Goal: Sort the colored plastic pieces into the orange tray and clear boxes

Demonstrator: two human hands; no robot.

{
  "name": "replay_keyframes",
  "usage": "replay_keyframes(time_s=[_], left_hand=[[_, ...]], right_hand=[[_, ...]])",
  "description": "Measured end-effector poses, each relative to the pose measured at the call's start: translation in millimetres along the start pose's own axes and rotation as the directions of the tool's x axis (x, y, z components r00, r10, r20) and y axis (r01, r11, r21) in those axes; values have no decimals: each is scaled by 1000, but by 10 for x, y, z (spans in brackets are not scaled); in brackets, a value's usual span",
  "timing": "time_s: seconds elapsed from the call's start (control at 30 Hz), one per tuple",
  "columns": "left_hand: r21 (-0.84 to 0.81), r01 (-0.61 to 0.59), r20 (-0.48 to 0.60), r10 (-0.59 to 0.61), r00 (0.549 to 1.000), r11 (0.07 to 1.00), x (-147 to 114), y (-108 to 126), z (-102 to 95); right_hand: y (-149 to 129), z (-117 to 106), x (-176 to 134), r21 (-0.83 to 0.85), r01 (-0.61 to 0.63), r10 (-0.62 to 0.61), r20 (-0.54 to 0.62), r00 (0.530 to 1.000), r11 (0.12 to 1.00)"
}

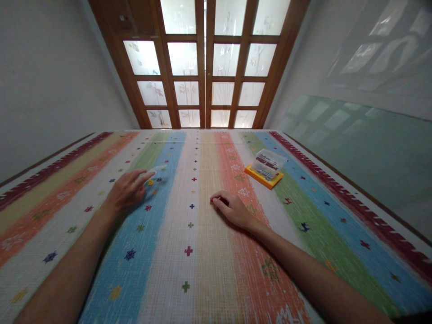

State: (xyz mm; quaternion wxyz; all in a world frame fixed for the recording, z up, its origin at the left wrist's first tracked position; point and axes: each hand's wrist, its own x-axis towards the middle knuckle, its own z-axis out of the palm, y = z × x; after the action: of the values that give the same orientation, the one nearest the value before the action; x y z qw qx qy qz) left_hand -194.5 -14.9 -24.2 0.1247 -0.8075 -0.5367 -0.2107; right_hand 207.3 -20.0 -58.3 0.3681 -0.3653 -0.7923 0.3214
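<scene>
My left hand (127,190) is over the blue stripe of the cloth, its fingers pinched on a thin, clear piece (159,167) that sticks out to the right past the fingertips. What kind of thing it is I cannot make out. Just below those fingertips shows a small yellow spot (150,182); whether it is part of the held piece or of the print is unclear. My right hand (232,209) rests on the cloth with curled fingers, thumb against the index finger. Anything inside them is hidden. Beyond it to the right lies an orange-yellow case (272,182).
The case's clear lid (272,158) stands raised, with several small dark and metallic pieces inside. A striped, patterned cloth (173,252) covers the table. White walls flank both sides, and a greenish glass panel (354,148) leans at right. Wood-framed glass doors (205,67) stand behind.
</scene>
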Motion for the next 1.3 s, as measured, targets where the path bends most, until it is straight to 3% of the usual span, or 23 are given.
replay_keyframes(time_s=[0.3,0.47,0.57,0.63,0.77,0.93,1.03,1.13,1.3], left_hand=[[199,-33,-22,38,999,980,0,-60,7],[285,72,-29,-67,997,956,9,-20,-56],[357,201,-29,-204,978,912,20,40,-114],[396,331,-28,-349,937,857,27,84,-158],[420,537,38,-605,795,732,49,139,-267],[429,648,226,-770,597,629,85,128,-390],[436,662,294,-792,535,610,102,119,-423],[433,647,303,-777,552,628,114,148,-418],[429,566,216,-689,692,703,114,236,-282]], right_hand=[[-1,0,-2,-13,-21,22,8,1000,1000],[7,2,-5,1,-16,16,20,1000,1000],[7,3,-8,-2,-15,15,18,1000,1000],[3,3,-10,-7,-19,19,24,1000,1000],[-9,3,-10,-10,-30,31,34,999,999],[-20,4,-10,-24,-42,43,44,998,999],[-21,3,-7,-36,-41,42,49,998,999],[-19,3,-3,-44,-37,39,46,998,998],[-17,4,-2,-47,-25,27,45,999,999]])
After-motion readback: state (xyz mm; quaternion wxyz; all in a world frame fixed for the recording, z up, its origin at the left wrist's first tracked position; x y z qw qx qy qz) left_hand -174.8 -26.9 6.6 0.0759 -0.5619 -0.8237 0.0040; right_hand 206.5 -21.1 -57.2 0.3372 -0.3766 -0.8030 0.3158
